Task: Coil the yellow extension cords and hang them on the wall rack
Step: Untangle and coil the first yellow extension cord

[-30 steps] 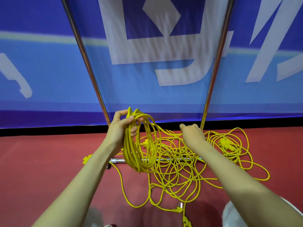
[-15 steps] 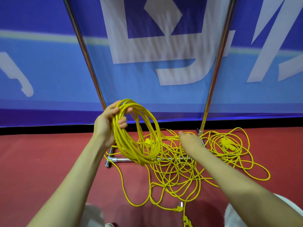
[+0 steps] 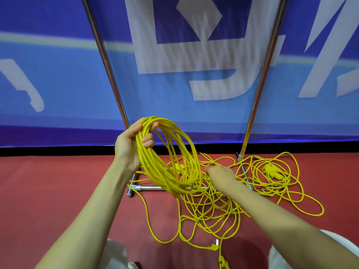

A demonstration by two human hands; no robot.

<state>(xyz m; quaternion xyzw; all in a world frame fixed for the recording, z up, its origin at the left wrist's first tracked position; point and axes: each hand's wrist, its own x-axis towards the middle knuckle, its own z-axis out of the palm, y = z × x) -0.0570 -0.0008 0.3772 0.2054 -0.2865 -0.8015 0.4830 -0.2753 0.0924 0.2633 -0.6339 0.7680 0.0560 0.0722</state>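
Bare forearms (image 3: 91, 210), white clothing (image 3: 114, 255) below

The coil (image 3: 169, 158) hangs above the rack's floor bar (image 3: 153, 188), held at its top by the left hand (image 3: 128, 146), up and left of the bar. The right hand (image 3: 221, 174) sits just above the bar's right end, among the loose cord (image 3: 209, 210), which spreads over that end and out in front of it. A plug (image 3: 212, 247) lies well in front of the bar. A second cord pile (image 3: 272, 177) lies right of the bar, past the right upright (image 3: 260, 84). The banner (image 3: 58, 78) stands behind the bar.
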